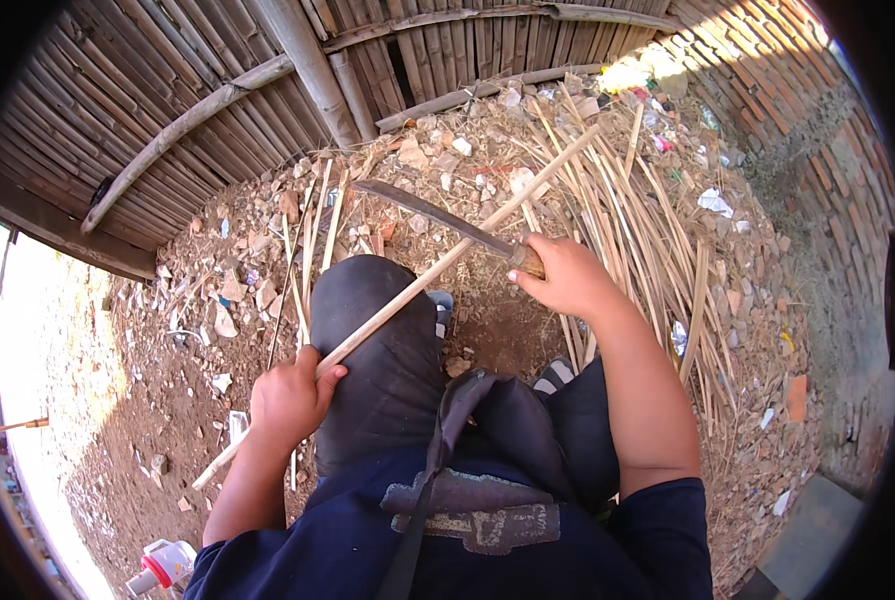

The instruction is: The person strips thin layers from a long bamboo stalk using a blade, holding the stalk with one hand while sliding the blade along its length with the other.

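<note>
My left hand point(290, 400) is closed around a long pale wooden strip, likely bamboo point(398, 303), near its lower end. The strip slants across my left knee, up and away to the right. In my right hand point(566, 272) is the wooden handle of a machete point(433, 212), my fingers wrapped round it. Its dark, slightly curved blade points to the far left and crosses the strip at about its middle. Whether the edge touches the strip, I cannot tell.
Many pale strips point(658, 250) lie in a heap on the right. A few more strips point(313, 230) lie beyond my left knee. Stones and litter cover the dirt ground point(168, 400). A slatted wall point(188, 90) stands at the far side, a brick wall point(838, 200) at the right.
</note>
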`<move>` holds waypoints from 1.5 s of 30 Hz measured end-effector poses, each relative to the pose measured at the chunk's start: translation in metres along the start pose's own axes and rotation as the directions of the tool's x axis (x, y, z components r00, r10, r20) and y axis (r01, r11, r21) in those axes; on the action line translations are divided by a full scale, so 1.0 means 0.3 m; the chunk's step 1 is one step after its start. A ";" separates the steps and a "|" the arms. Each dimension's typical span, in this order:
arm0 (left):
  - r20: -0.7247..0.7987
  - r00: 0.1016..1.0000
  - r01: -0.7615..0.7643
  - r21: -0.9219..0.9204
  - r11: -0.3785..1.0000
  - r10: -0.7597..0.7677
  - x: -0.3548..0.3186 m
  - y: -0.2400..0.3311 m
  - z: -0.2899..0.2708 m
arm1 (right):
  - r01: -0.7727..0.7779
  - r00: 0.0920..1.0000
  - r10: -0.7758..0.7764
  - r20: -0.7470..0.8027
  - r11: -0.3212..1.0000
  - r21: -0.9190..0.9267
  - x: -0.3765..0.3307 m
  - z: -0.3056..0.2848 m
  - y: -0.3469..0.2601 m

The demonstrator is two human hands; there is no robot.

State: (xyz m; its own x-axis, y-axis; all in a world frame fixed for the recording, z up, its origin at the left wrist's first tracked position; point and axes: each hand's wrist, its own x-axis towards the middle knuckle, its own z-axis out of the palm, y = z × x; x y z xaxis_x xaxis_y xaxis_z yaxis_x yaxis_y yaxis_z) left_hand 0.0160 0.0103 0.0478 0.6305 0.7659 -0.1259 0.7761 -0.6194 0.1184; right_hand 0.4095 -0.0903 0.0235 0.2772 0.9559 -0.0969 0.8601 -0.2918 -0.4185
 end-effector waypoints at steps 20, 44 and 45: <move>-0.019 0.996 -0.086 -0.061 0.994 0.085 0.031 -0.060 0.017 | -0.172 0.985 0.173 -0.021 0.985 0.020 0.042 0.045 -0.069; -0.068 0.993 -0.106 -0.214 0.971 0.093 0.025 -0.082 0.069 | -0.034 0.999 0.034 -0.021 0.999 -0.016 -0.006 0.019 -0.109; -0.065 0.993 -0.106 -0.214 0.971 0.094 0.030 -0.083 0.073 | -0.036 0.999 0.036 -0.019 0.999 -0.015 0.005 0.031 -0.082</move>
State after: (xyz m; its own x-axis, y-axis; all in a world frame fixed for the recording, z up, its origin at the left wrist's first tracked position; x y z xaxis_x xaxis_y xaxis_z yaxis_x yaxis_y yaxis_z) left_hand 0.0026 0.0287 0.0221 0.6984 0.7139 -0.0502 0.6843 -0.6456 0.3392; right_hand 0.3847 -0.0815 0.0251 0.3161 0.9439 -0.0952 0.8556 -0.3270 -0.4012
